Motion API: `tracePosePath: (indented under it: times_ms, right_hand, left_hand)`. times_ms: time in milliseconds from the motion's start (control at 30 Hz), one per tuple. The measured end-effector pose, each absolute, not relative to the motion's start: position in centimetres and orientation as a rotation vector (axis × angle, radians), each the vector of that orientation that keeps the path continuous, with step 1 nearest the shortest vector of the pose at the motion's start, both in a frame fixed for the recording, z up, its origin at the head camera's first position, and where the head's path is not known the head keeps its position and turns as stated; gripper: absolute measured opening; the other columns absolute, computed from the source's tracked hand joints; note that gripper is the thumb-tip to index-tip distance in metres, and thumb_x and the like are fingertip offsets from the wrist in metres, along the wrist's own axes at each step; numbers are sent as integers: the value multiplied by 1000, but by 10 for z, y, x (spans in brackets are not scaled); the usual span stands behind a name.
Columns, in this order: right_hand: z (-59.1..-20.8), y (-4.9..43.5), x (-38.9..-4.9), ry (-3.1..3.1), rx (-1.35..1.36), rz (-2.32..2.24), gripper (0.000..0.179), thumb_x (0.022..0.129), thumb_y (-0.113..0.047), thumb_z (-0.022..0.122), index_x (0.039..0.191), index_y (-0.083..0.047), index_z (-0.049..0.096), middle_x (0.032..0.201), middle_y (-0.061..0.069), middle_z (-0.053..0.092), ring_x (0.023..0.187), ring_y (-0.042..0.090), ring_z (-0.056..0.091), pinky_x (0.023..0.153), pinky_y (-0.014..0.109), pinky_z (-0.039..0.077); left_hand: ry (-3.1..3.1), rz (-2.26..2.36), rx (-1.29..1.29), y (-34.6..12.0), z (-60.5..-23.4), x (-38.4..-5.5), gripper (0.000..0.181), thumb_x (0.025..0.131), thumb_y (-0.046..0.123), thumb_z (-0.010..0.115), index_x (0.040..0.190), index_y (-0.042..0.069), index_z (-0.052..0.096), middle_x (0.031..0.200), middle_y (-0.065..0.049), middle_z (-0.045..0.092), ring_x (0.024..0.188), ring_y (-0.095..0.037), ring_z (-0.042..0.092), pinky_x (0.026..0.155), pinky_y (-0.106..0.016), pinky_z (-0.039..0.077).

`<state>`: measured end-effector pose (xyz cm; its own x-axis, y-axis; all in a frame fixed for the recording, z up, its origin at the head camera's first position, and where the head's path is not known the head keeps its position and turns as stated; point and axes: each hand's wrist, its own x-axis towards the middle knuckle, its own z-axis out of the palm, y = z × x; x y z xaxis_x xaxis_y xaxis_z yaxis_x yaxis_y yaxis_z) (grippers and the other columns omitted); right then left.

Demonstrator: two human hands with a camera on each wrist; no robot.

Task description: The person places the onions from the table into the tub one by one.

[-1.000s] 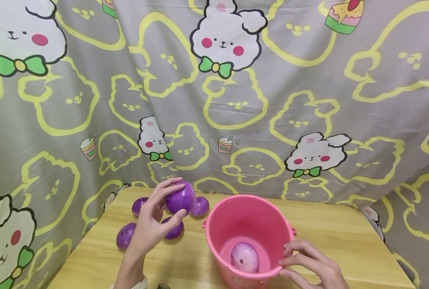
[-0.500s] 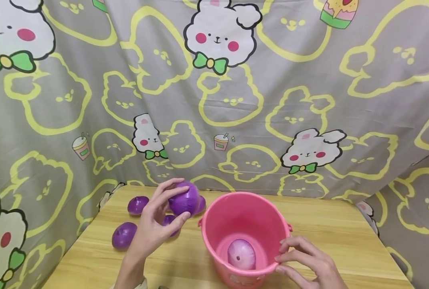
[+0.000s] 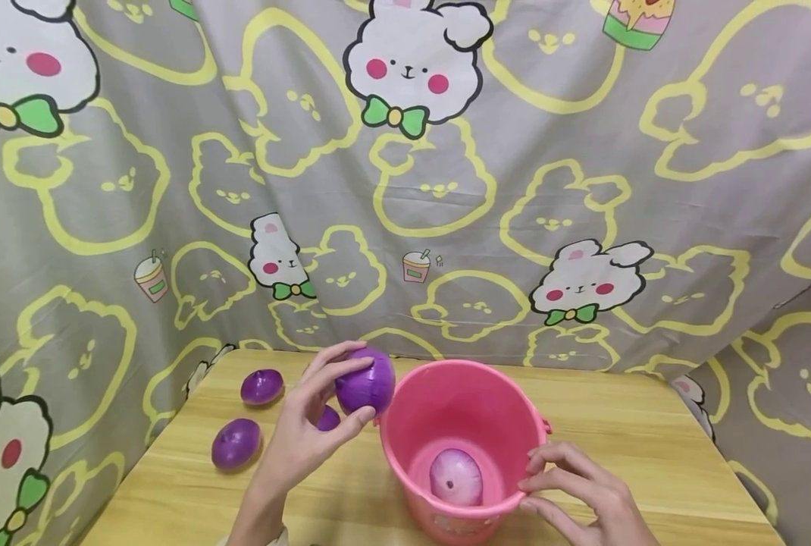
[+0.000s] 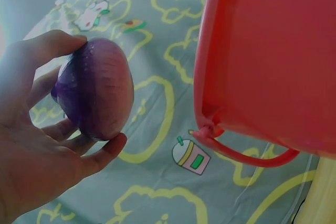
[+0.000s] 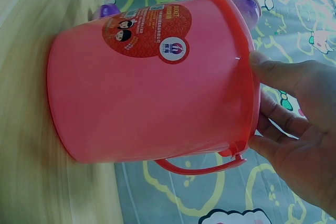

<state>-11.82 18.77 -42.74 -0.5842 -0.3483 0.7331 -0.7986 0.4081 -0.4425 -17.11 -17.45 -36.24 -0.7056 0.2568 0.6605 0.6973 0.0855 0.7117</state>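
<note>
My left hand [image 3: 310,413] grips a purple onion [image 3: 367,383] between thumb and fingers, raised beside the left rim of a pink bucket [image 3: 460,379]. In the left wrist view the held onion [image 4: 100,90] shows a dark purple side and a paler side, apart from the bucket [image 4: 262,66]. A second, paler onion [image 3: 456,478] lies on the bucket's floor. With thumb and fingertips my right hand [image 3: 586,497] pinches the bucket's right rim. The right wrist view shows the bucket [image 5: 147,93] upright on the table, its handle [image 5: 205,170] hanging down.
Two more purple onions, a rear one [image 3: 262,387] and a nearer one [image 3: 236,444], rest on the left of the wooden table [image 3: 624,425]. Another onion [image 3: 327,418] is partly hidden behind my left hand. A patterned curtain [image 3: 446,182] hangs behind the table.
My left hand has carried its onion rightward, closer to the bucket's rim. My right hand has kept its hold on the rim. The head view has shifted slightly.
</note>
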Motion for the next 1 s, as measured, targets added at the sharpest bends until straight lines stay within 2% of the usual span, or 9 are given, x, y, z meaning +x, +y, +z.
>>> tracePosePath:
  times_ms: [233,467,767,1000]
  right_hand:
    - [-427,186,-123,-2088,995,1072,44,68,-6,95,102,-27,76,113,-4,65,103,11,63,93,13,52]
    - [-430,182,-118,-2105,933,1085,49,65,1,95,100,-27,76,111,-6,65,94,8,66,84,13,55]
    - [-430,184,-122,-2028,1022,1104,45,67,2,93,101,-22,76,112,0,65,98,13,65,91,14,52]
    - [-432,187,-119,-2068,999,1096,40,71,-8,93,101,-25,76,113,-2,65,101,11,64,91,13,52]
  left_hand:
    - [-1988,-1631,-957,-171,-362,-170,54,84,-10,78,133,8,66,149,-13,49,136,-33,49,110,-39,47]
    - [-1975,-1578,-1052,-166,-365,-170,51,84,-7,80,132,8,68,149,-14,51,135,-34,50,108,-38,49]
    - [-2002,-1577,-1074,-156,-368,-168,51,85,-4,81,132,12,68,150,-14,52,134,-32,51,99,-34,55]
    - [-2034,-1605,-1116,-144,-375,-168,49,86,-1,81,131,12,69,150,-13,52,137,-31,50,101,-36,54]
